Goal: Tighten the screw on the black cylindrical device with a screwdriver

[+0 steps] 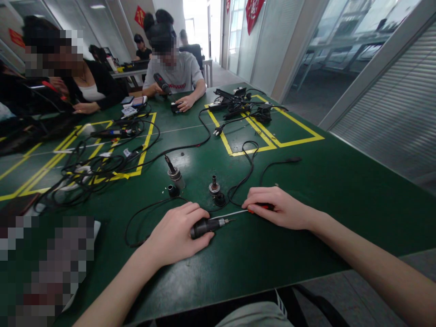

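My left hand point(182, 234) is wrapped round a black electric screwdriver point(204, 228) lying low over the table, its thin metal tip pointing right. A screwdriver with a red and black handle point(260, 208) is gripped in my right hand point(279, 209). Its long shaft points left and passes just behind the electric screwdriver; my left fingers hide where it ends. Beyond my hands stand a metal cylinder with a shaft point(175, 175) and a smaller round metal part point(214, 186). Small black caps point(173, 190) sit beside them.
Black cables point(78, 175) are tangled at the left, and a pile of black corded tools point(238, 102) lies within yellow tape point(299, 141) at the far right. A loose cable point(250, 168) runs near my right hand. Across the green table point(306, 190) a co-worker point(173, 72) holds a power tool.
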Available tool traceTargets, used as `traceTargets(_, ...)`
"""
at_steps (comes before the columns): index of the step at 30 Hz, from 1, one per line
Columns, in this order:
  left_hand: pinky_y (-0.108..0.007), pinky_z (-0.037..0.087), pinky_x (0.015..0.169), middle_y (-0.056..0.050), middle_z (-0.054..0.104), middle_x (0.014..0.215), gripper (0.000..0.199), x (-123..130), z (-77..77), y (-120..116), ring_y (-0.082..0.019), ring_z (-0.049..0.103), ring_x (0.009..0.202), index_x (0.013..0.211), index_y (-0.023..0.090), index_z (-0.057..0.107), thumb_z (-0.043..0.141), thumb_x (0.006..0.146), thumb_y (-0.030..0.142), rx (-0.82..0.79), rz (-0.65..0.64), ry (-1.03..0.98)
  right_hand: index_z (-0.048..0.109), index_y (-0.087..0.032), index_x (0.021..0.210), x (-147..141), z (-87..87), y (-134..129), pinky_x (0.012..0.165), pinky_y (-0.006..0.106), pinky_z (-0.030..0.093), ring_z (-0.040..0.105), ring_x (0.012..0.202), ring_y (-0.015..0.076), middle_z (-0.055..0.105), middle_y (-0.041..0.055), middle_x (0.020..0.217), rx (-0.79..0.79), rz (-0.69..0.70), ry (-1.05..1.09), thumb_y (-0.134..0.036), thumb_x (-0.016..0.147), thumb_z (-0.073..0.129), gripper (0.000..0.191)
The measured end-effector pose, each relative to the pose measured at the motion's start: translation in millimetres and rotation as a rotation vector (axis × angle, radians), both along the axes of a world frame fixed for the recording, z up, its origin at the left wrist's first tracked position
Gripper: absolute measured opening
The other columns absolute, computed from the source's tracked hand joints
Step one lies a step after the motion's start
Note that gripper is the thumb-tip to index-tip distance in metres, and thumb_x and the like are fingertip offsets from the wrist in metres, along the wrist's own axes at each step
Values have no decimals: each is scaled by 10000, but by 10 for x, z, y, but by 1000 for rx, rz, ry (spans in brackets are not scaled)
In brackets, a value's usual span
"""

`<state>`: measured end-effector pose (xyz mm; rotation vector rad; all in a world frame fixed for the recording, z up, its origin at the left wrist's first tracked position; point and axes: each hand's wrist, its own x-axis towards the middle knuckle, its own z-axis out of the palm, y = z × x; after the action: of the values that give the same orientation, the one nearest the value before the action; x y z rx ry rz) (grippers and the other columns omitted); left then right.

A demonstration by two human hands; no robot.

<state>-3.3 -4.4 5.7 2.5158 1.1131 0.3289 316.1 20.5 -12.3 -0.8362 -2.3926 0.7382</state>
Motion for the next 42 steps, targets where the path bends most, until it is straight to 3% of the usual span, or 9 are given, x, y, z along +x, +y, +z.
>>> traceTargets(18, -304, 526, 740, -28, 744, 993, 171, -6, -7, -8, -205, 703, 869, 1076, 203, 737, 781, 913, 230, -11, -3, -12, 774, -173, 1067, 27, -23, 1, 789, 293, 589, 755, 876, 192, 778, 88, 985, -7, 55, 104, -217, 1056, 692, 94)
traceTargets(25, -309, 532, 755, -25, 744, 985, 156, 0, -2, -4, -206, 703, 879, 1065, 209, 738, 772, 917, 240, -18, 0, -5, 752, -191, 959, -16, -26, 19, 745, 292, 591, 734, 830, 183, 765, 78, 917, 37, 36, 123, -241, 1118, 611, 218)
traceTargets(42, -305, 527, 731, -25, 741, 980, 161, -6, -8, 1, -205, 704, 862, 1060, 202, 743, 789, 909, 231, -12, -1, -8, 810, -194, 1050, 16, -29, 3, 795, 301, 623, 792, 854, 199, 848, 84, 959, 21, -40, 51, -288, 1115, 588, 249)
